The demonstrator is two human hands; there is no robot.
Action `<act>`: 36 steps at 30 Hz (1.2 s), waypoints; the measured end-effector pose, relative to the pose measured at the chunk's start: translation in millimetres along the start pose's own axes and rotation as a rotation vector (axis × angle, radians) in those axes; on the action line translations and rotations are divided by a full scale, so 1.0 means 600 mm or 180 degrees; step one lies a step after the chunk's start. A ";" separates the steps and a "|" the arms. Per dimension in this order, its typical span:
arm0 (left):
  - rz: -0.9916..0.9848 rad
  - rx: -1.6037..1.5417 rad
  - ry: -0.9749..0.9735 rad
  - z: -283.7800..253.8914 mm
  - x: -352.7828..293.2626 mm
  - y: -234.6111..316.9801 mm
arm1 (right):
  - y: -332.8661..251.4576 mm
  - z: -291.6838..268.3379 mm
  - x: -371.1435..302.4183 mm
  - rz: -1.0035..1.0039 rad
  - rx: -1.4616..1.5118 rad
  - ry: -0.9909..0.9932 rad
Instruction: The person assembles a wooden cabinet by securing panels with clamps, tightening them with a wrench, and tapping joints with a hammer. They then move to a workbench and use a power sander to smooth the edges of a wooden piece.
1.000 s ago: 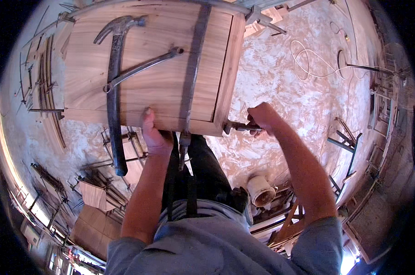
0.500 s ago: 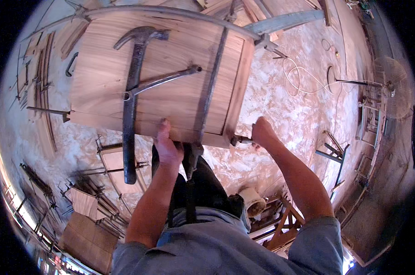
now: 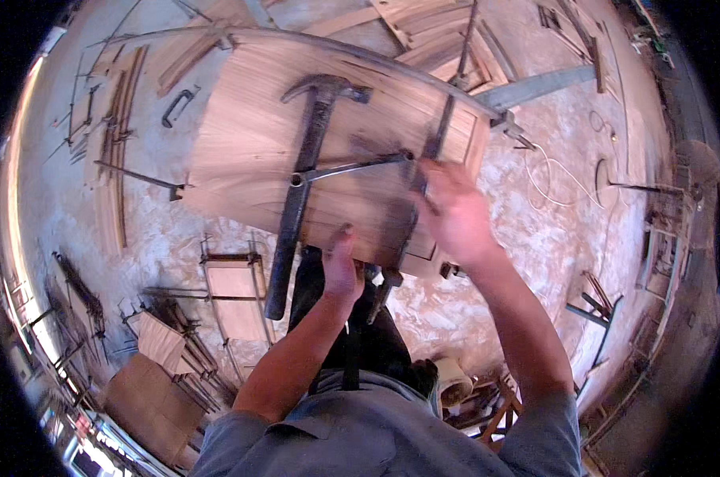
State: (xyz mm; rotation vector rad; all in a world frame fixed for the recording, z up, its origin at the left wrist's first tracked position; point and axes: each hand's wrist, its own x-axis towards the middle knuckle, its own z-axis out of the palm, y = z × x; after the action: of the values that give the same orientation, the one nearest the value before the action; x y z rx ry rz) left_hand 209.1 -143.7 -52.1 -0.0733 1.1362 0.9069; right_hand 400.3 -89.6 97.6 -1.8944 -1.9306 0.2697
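Wooden panel (image 3: 245,131) gripped by left hand (image 3: 342,274); right hand (image 3: 458,219) near wrench (image 3: 352,168), blurred, hold unclear.

Two bare hands, one left hand (image 3: 342,269) and one right hand (image 3: 459,216), showed near the centre of the frame, with two grey sleeves (image 3: 539,425) at the bottom. The upper centre had one large wooden panel (image 3: 245,143), one claw hammer (image 3: 303,171), one wrench (image 3: 352,168) and at least two bar clamps (image 3: 442,123). One dark C-clamp (image 3: 174,105) was at upper left; one grey-blue board (image 3: 539,87) and one pale looped cord (image 3: 540,181) were at upper right. The right edge held one fan (image 3: 700,168), the lower centre one bucket (image 3: 453,384). The dark clamps (image 3: 191,334) at lower left numbered several, too jumbled to count exactly
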 end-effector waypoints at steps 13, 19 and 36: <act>0.0167 0.0422 -0.0111 0.015 -0.007 0.020 | 0.058 -0.075 -0.018 0.1620 0.1588 -0.0203; -0.0834 0.3126 -0.0459 0.018 -0.132 0.102 | 0.174 -0.161 -0.226 0.3473 0.3388 0.1664; 0.2287 0.6204 -0.4206 0.209 -0.179 -0.109 | 0.119 -0.120 -0.424 0.1525 0.0326 0.0379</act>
State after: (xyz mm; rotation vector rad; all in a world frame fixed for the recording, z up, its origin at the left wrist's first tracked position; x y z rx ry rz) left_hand 333.0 -188.7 67.0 2.2499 0.2852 -0.0677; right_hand 491.1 -348.0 91.1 -2.2244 -1.3402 0.3767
